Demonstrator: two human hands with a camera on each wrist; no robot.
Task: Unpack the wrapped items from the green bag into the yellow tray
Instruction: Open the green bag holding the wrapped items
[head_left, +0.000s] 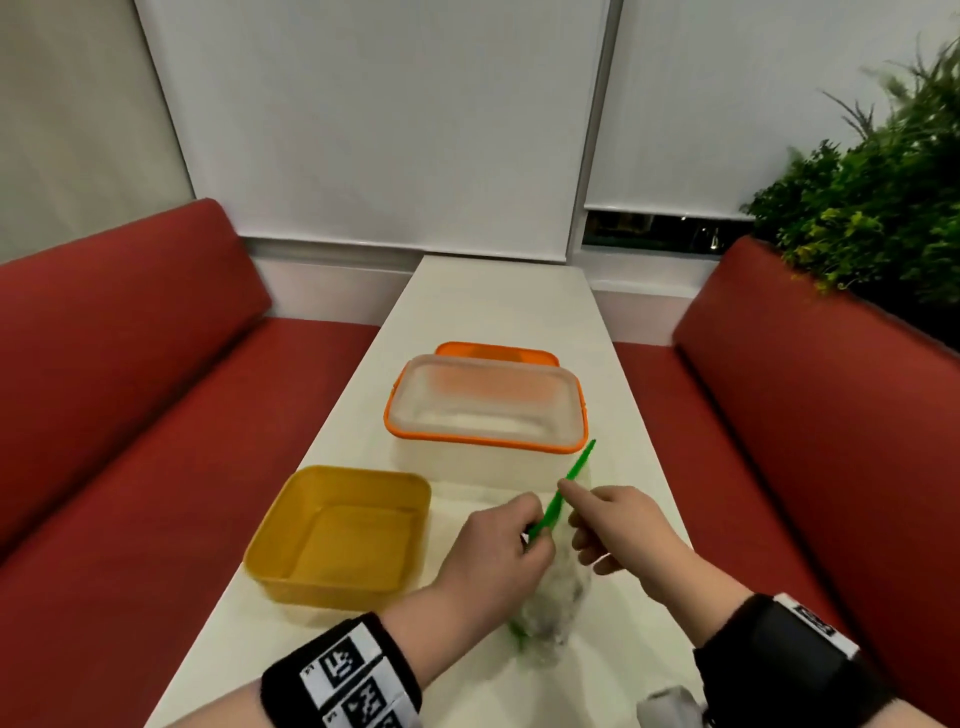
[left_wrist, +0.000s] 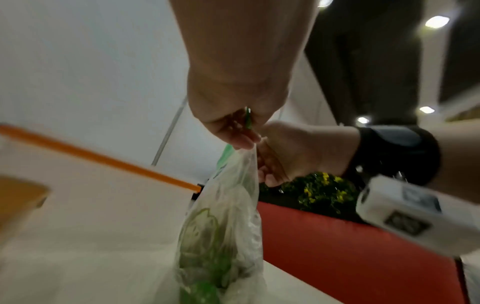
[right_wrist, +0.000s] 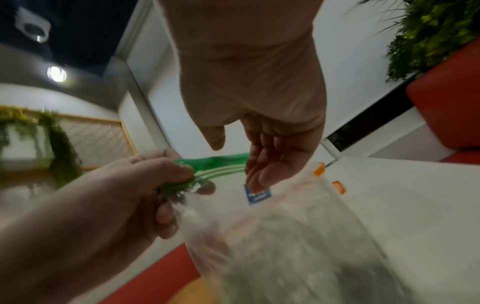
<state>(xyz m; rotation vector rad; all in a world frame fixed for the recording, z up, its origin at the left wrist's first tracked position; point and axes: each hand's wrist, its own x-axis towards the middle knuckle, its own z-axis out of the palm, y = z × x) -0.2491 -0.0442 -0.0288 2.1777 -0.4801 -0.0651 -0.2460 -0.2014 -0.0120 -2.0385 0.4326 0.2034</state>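
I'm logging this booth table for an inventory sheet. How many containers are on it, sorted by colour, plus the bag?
Yellow tray: 1
Clear tub with orange rim: 1
Orange piece behind the tub, a lid or a second container, cannot tell which: 1
Green-topped bag, pinched by the left hand, right hand beside it: 1
Total: 4

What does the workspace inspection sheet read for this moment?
Surface: long white table.
Job's things: clear plastic zip bag with green top strip, contents blurred; square yellow plastic tray, looks empty.
Clutter: clear lidded box with orange rim; orange lid behind it.
Hands: left hand pinches the bag's green strip; right hand open, fingers at the strip.
Cables: nothing seen.
Surroundings: red benches, white blinds, green plants.
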